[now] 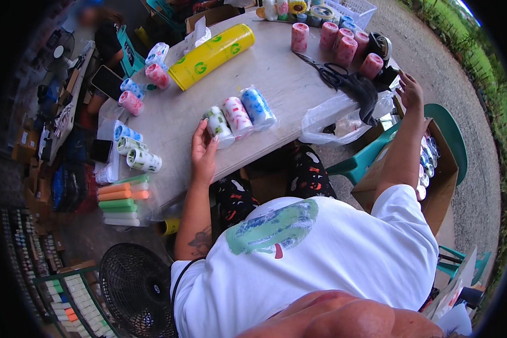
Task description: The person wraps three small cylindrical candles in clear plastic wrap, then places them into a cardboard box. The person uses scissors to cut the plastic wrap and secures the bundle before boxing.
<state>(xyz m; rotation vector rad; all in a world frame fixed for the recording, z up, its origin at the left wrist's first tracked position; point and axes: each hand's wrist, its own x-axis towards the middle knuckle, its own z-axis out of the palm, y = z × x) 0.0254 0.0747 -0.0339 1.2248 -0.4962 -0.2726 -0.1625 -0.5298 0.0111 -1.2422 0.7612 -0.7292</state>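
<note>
My left hand [204,151] is at the left end of a clear-wrapped pack of three pillar candles [238,117]. Its thumb and fingers grip the white candle with green leaf marks; the others are pink-and-white and blue-and-white. Out at the table's right edge is my right hand [411,93], its fingers pinched together by a black tape dispenser [386,78]. What those fingertips hold is too small to make out. Black-handled scissors [331,73] lie left of the dispenser, beside a dark cloth-like bundle [361,94].
Several red-marbled candles [345,50] stand at the far right. A yellow roll [211,56] lies across the table's middle. More candles [143,160] and coloured sticks [118,204] line the left. A plastic bag [327,121] hangs at the front edge; a carton [434,174] rests on a green chair.
</note>
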